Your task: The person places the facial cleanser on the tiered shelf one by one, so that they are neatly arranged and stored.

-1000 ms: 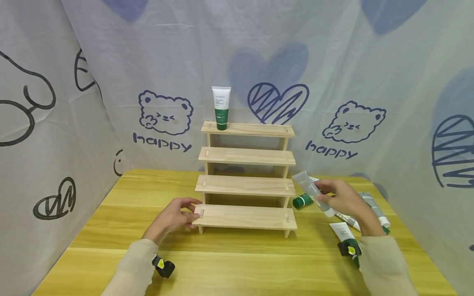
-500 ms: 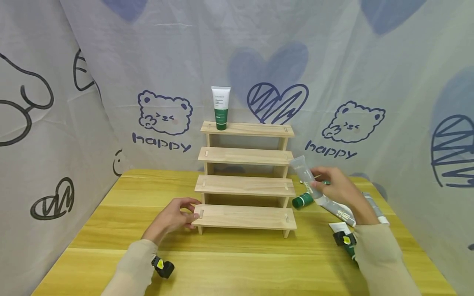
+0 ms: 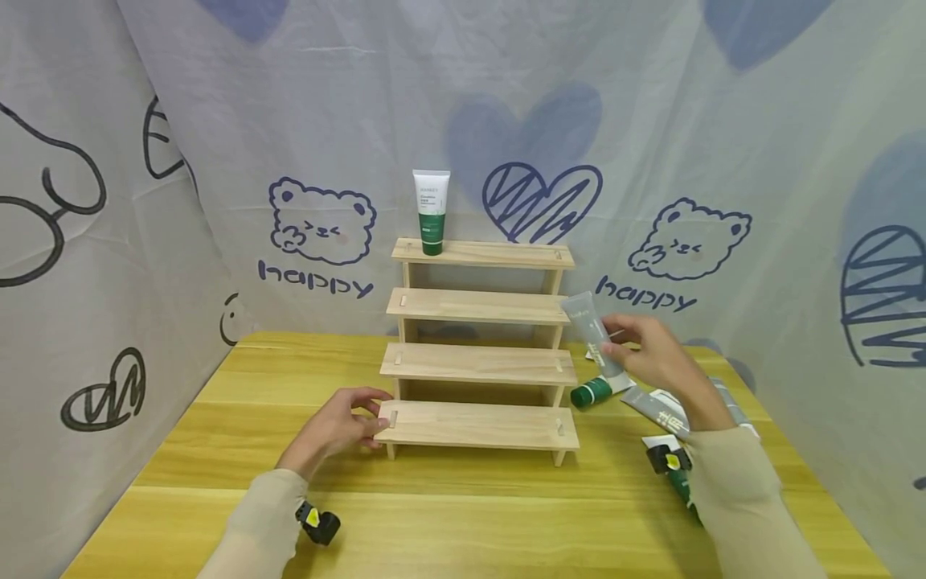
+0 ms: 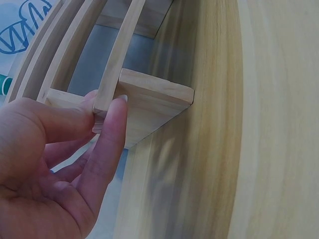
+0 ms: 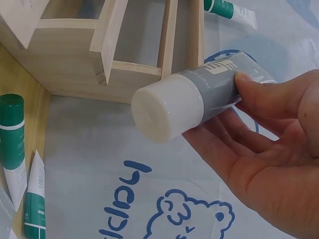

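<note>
The right hand (image 3: pixel 651 354) has its fingers (image 5: pixel 264 94) closed round the body of a grey tube (image 3: pixel 595 331), thumb on 1 side and the other fingers opposite. The tube slants out to the left of those fingers, flat end up, white cap (image 5: pixel 167 109) down, above the bench (image 3: pixel 470 531). Its flat end overlaps, in the head view, the right end of the 2nd board (image 3: pixel 470 305) from the top; whether they touch I cannot tell.

The left hand (image 3: pixel 340 422) pinches the left end of the lowest board (image 3: pixel 477 425), thumb on top and forefinger beneath. That board belongs to a wooden stand of 4 steps, which rises away from the left fingers, between the 2 hands. On the top board (image 3: pixel 499 254), well apart from both sets of fingers, a white-and-green tube (image 3: pixel 432 201) stands upright on its cap.

Just below the right fingers, a green-capped tube (image 3: pixel 593 392) lies on the bench. Below and right of them lies a 2nd grey tube (image 3: pixel 658 412); nearer the person lies another green-and-white tube (image 3: pixel 680 484), partly hidden by the wrist camera (image 3: pixel 669 460). Beyond all the fingers hangs a pale printed cloth (image 3: pixel 441 129)
</note>
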`<action>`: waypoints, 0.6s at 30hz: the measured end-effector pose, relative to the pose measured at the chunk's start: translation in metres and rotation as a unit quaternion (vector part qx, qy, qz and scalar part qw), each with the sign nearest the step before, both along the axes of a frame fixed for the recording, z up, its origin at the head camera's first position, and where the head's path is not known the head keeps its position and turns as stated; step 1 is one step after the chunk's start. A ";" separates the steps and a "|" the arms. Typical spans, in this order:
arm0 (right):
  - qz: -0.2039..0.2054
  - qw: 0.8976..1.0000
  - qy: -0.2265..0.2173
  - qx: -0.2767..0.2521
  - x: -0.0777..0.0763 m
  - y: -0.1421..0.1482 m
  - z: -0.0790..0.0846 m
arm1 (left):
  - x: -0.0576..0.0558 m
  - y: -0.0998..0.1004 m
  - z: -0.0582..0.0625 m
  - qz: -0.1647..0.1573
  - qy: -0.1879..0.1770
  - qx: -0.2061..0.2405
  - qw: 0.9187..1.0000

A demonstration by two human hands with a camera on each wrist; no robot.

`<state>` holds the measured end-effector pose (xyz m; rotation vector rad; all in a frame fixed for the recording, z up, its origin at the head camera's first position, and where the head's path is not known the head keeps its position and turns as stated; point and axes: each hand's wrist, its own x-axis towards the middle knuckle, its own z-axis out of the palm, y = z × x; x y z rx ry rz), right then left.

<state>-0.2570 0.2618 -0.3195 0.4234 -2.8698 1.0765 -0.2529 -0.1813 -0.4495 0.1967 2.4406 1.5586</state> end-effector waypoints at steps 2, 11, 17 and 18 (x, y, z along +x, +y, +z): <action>0.001 1.000 0.002 -0.001 -0.001 -0.001 0.002 | 0.000 0.000 0.000 0.000 -0.001 -0.001 1.000; 0.007 1.000 0.027 0.011 -0.006 -0.007 0.011 | 0.001 0.000 0.000 0.003 0.000 -0.004 1.000; 0.015 0.999 0.031 0.008 -0.009 -0.012 0.017 | 0.001 0.000 0.000 0.004 0.004 -0.010 1.000; 0.017 0.999 0.033 0.004 -0.009 -0.013 0.018 | 0.001 0.000 0.000 0.004 0.004 -0.011 1.000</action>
